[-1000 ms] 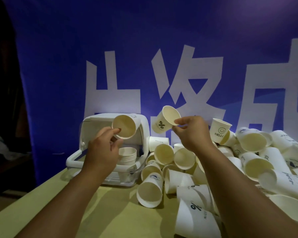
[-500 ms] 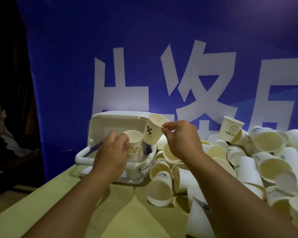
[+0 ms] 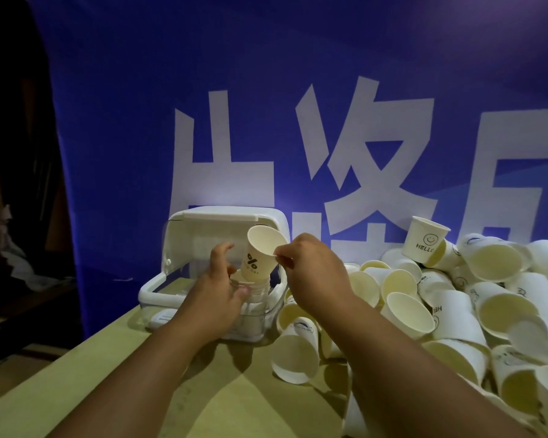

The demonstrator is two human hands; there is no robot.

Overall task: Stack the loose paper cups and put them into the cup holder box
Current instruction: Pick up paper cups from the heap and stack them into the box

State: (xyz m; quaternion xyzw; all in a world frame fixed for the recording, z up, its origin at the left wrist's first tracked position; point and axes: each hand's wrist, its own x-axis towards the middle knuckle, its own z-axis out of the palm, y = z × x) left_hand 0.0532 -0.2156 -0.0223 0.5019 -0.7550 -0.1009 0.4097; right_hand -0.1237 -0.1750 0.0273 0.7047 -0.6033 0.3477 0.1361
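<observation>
Right hand (image 3: 314, 270) pinches the % cup (image 3: 260, 254) by its rim, tilted, just left of the hand. Left hand (image 3: 215, 289) grips the stack (image 3: 255, 286) below, hiding most of it, inside the cup holder box (image 3: 159, 290).

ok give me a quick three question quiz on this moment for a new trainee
1. True or false: the left hand grips the stack of cups standing in the cup holder box, whose lid is open.
2. Which hand pinches the % cup by its rim? A) left hand B) right hand C) neither
3. Fill in: the upright cup on top of the loose pile reads ____.
Key: 1 true; 2 B; 3 HELLO
</observation>
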